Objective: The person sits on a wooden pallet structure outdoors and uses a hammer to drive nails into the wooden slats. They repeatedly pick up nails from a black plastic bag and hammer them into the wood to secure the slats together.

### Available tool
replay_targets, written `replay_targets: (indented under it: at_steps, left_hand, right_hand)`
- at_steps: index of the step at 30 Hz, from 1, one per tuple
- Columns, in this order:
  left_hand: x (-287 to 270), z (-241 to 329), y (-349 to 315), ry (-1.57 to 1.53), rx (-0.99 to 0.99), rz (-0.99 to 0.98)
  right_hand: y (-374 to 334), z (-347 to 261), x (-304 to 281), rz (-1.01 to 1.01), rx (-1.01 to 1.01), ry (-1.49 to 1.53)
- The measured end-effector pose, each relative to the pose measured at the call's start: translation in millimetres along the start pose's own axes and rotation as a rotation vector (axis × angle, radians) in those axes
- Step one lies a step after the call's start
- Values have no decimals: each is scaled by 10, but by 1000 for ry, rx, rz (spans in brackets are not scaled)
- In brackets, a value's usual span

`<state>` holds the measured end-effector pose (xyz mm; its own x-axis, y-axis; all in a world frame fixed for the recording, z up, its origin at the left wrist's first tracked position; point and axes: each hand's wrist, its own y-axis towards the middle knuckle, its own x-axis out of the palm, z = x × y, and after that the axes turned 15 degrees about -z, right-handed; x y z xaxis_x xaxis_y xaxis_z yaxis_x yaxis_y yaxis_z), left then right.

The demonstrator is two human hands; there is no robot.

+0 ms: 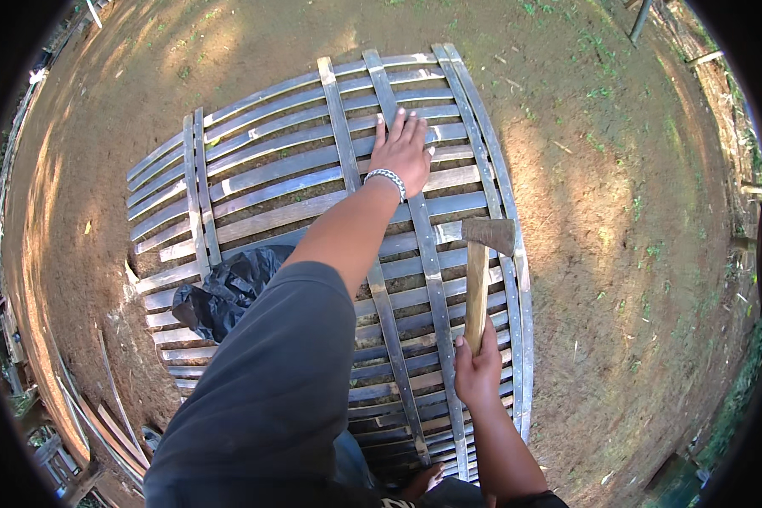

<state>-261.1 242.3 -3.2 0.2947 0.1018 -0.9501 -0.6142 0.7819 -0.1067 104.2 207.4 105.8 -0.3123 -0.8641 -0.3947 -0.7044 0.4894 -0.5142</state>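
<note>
My left hand, with a braided bracelet at the wrist, lies on the far part of a slatted wooden panel. Its fingers are spread over a long crosspiece and the slats around it, and nothing shows in its grip. On the right, my right hand is closed around the wooden handle of a hatchet. The hatchet's dark, worn metal head is uppermost, over the panel near its right-hand crosspieces, with the blade edge to the right. Small nail heads dot the crosspieces.
A crumpled black plastic bag rests on the panel's left side, partly behind my left arm. Bare brown soil with sparse grass surrounds the panel. Long thin strips lie at the lower left. A bare foot shows at the bottom.
</note>
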Motion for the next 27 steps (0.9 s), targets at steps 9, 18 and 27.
replay_targets:
  at_steps: [9,18,27]
  left_hand:
    - [-2,30,4,-41,23,-35]
    - [-8,4,23,-72,26,7]
    - [-10,63,12,-43,31,0]
  right_hand:
    - [571,-235,-211,-35,-247,-252]
    - [690,-333,-363,-55,-230,-418]
    - [767,-176,-353,-90,-257,-547]
